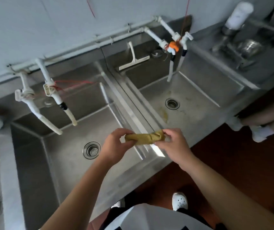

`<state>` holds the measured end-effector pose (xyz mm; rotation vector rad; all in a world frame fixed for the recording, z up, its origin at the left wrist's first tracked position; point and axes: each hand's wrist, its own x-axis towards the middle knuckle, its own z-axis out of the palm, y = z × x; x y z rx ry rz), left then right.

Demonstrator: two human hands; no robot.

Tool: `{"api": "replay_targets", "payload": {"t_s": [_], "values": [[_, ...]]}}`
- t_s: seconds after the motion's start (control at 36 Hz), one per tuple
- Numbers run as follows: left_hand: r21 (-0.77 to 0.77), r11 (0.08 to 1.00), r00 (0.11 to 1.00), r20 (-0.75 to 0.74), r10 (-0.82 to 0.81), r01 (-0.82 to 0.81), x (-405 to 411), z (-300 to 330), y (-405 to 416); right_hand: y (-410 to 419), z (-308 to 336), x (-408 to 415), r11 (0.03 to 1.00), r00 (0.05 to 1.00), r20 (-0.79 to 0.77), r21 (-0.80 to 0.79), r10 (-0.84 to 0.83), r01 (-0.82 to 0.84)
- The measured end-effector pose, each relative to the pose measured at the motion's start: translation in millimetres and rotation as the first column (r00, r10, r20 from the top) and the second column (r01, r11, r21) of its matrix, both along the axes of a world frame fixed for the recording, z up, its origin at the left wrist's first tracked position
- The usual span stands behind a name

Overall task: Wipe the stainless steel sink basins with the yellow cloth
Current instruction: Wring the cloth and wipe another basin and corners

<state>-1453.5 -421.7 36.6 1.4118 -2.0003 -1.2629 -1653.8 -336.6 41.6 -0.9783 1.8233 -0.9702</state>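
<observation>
Both hands, left (114, 143) and right (172, 145), pinch the rolled yellow cloth (143, 138) above the sink divider (129, 110); a loose grip could drop it.

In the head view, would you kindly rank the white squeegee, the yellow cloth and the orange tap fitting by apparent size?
1. White squeegee, though it lies farther off.
2. Yellow cloth, bunched between both hands and nearer, so close to the squeegee.
3. Orange tap fitting.
</observation>
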Motion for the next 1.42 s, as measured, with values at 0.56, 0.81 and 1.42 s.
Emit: {"api": "replay_targets", "payload": {"t_s": [0.56, 0.81, 1.42], "values": [[-0.078, 0.983, 0.986, 0.03, -0.165, 0.167, -245, 42, 45, 53, -2, -263, 0.978, 0.959, -0.199, -0.003, 0.203, -0.208], [-0.059, 0.984, 0.982, 0.103, -0.16, 0.167, -287, 1, -12, 0, -2, -311, 0.978, 0.925, -0.325, -0.004, 0.196, -0.208], [-0.06, 0.97, 0.967, -0.089, -0.24, 0.235, -429, -52, -145, -173, -60, -407, 0.925, 0.931, -0.01, 0.12, 0.365, -0.361]]}}
